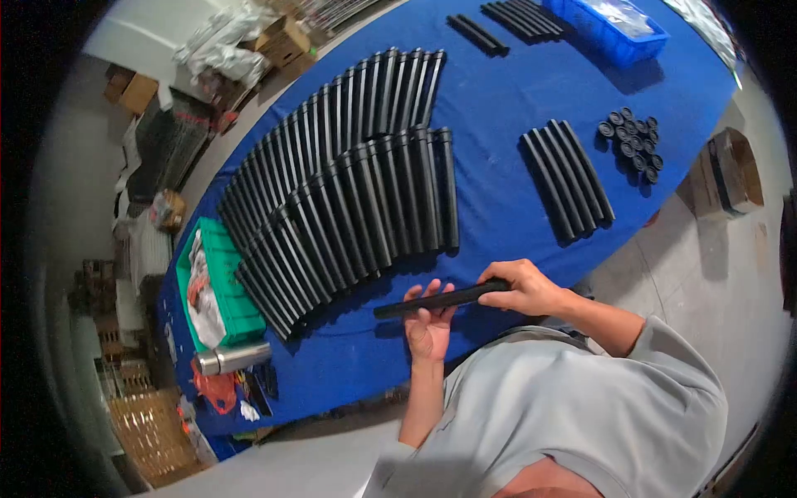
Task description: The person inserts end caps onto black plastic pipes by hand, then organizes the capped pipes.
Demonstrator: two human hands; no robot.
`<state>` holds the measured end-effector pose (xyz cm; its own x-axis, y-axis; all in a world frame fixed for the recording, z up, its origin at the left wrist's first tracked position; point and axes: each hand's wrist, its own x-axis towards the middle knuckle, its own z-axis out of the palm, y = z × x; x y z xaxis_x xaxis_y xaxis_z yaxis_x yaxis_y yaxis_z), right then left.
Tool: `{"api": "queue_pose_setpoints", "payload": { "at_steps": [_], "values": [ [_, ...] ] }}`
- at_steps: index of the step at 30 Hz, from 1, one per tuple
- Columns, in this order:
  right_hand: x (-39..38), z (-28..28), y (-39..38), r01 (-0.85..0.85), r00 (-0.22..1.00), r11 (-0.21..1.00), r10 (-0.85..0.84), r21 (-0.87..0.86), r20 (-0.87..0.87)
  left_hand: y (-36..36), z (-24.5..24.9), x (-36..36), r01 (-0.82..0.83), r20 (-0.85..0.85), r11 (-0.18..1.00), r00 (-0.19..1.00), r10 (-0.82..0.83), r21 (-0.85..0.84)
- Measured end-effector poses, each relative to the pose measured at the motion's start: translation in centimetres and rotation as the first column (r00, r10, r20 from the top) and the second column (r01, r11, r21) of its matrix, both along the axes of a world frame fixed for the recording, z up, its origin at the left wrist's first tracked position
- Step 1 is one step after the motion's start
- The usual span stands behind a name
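Observation:
A black tube [448, 300] is held roughly level above the near edge of the blue-covered table. My left hand [428, 325] supports it from below, palm up, fingers behind it and thumb in front. At the tube's other end, my right hand [525, 287] grips with thumb and fingers, partly covering that end. Two long fanned rows of black tubes [365, 203] with wider ends lie beyond my left hand. Several plain black tubes [568, 181] lie farther out on the right, beside a cluster of small round black caps [634, 141].
A green crate [237, 290] with cloth stands at the left edge, near a steel flask [233, 358] and a red plastic bag [215, 388]. A blue bin [635, 51] and more tubes [523, 20] are at the far end. A cardboard box [730, 174] stands on the floor at right.

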<state>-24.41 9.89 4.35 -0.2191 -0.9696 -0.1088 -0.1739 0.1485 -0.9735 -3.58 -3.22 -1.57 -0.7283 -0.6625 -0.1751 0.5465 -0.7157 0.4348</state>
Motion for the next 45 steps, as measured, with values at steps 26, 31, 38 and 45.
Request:
{"api": "queue_pose_setpoints", "payload": {
  "at_steps": [26,31,38,45],
  "values": [
    [0.9,-0.9,-0.6,0.056,0.979,0.985,-0.087,-0.166,-0.184,0.0,-1.9,0.4,-0.032,0.008,0.999,0.999,0.032,0.041],
    [0.9,-0.6,-1.0,0.086,0.984,0.995,-0.091,0.042,0.150,-0.2,-1.4,0.2,-0.051,-0.005,0.997,0.999,0.051,0.054],
    [-2.1,-1.2,0.1,0.138,0.969,0.989,-0.146,0.051,0.197,-2.2,-0.1,3.6,-0.178,0.081,0.983,0.980,0.181,-0.049],
    [-1.9,-0.1,0.4,0.088,0.989,0.996,-0.088,0.010,0.116,-2.2,0.4,5.1,-0.098,0.458,0.976,0.871,0.178,-0.192]
  ]
}}
